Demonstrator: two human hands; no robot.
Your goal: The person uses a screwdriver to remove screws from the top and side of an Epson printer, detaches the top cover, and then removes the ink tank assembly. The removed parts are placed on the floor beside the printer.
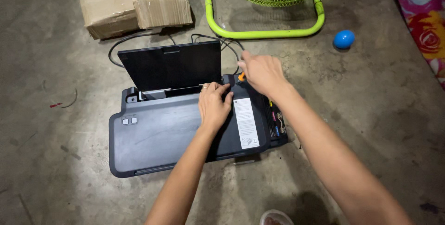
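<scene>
A black inkjet printer (153,137) lies on the concrete floor with its rear paper tray (170,66) raised. My left hand (213,105) rests palm down on the printer's top near the back edge, a ring on one finger. My right hand (262,73) is closed around a tool with an orange handle (241,76), held at the printer's back right corner. A white label (245,123) runs down the lid, and coloured ink tanks (274,119) show along the right side.
A cardboard box (132,2) stands at the back left. A lime green fan (269,2) with its frame base sits behind the printer. A blue ball (343,39) lies to the right, near a flowered cloth (424,16). Black cables (120,44) trail behind.
</scene>
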